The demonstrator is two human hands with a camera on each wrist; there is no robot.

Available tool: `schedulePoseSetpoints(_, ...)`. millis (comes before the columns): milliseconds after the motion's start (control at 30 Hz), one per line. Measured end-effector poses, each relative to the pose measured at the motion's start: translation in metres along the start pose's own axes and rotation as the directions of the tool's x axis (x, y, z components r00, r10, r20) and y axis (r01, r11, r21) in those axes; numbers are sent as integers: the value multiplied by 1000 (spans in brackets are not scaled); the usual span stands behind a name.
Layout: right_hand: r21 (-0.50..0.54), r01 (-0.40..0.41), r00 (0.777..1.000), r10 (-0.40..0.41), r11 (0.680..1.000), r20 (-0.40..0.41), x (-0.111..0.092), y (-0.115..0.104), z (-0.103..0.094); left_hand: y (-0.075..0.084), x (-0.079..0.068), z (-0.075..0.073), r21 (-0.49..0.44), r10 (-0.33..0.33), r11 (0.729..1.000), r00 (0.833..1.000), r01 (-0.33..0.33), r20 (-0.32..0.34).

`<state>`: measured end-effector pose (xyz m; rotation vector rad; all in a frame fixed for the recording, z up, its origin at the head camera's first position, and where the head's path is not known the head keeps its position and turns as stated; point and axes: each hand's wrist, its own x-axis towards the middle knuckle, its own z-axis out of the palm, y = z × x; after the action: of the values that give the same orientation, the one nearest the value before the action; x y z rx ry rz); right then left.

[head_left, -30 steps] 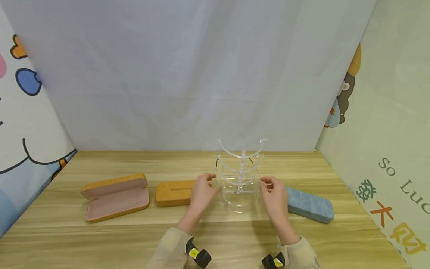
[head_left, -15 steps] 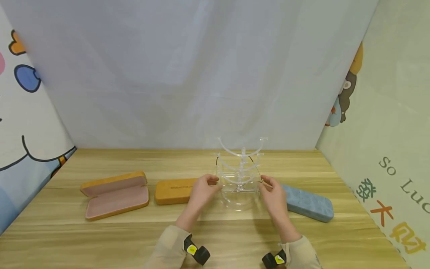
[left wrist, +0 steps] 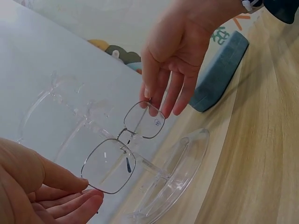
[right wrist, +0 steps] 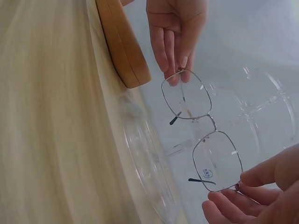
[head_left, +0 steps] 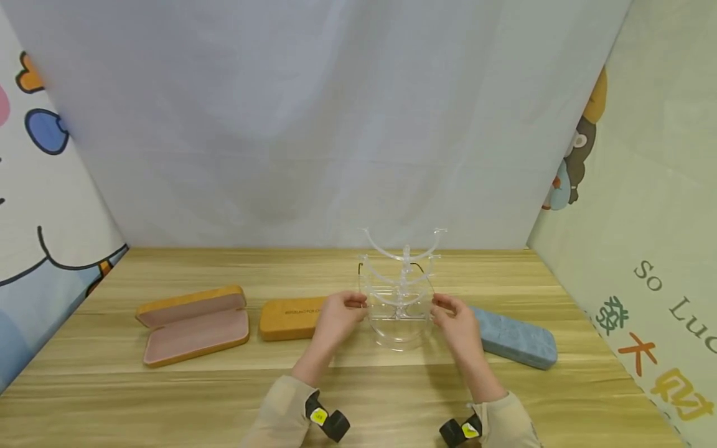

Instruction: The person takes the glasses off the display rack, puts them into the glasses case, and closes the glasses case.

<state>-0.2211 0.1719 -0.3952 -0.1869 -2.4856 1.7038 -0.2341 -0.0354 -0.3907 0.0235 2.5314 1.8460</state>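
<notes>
Both hands hold a pair of thin metal-framed eyeglasses (right wrist: 163, 95) at a clear plastic display stand (head_left: 404, 274). My left hand (head_left: 338, 317) pinches one outer corner of the frame between thumb and fingers. At the opposite corner, my right hand (head_left: 456, 320) pinches the frame in the same way. The lenses face the wrist cameras, and the dark-tipped temples point away toward the stand. A small printed mark shows on one lens (left wrist: 150, 119). Whether the eyeglasses touch the stand I cannot tell.
An opened orange glasses case (head_left: 196, 339) with pink lining lies at the left. Next to the left hand lies a closed orange case (head_left: 288, 320), partly hidden by it. A blue case (head_left: 518, 339) lies right of the right hand. Behind the wooden table (head_left: 196, 404) hangs a pale cloth (head_left: 269, 124).
The eyeglasses have shifted slightly at the stand, their dark temple tips a little to the left. Both hands keep their pinch and have barely moved. The cases stay put.
</notes>
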Motion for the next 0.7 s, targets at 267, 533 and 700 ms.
schedulePoseSetpoints(267,94,-18,998,13,995,54,-2,-10,-8,5,-1,-13,-33,4,999,1000,-4,-4)
schedulePoseSetpoints(533,77,-18,994,9,997,110,-6,-18,-13,10,-3,-25,-76,5,997,1000,-5,2)
schedulePoseSetpoints(700,75,-17,992,7,997,124,-9,-23,-14,13,-4,-34,-62,4,998,1000,-3,14)
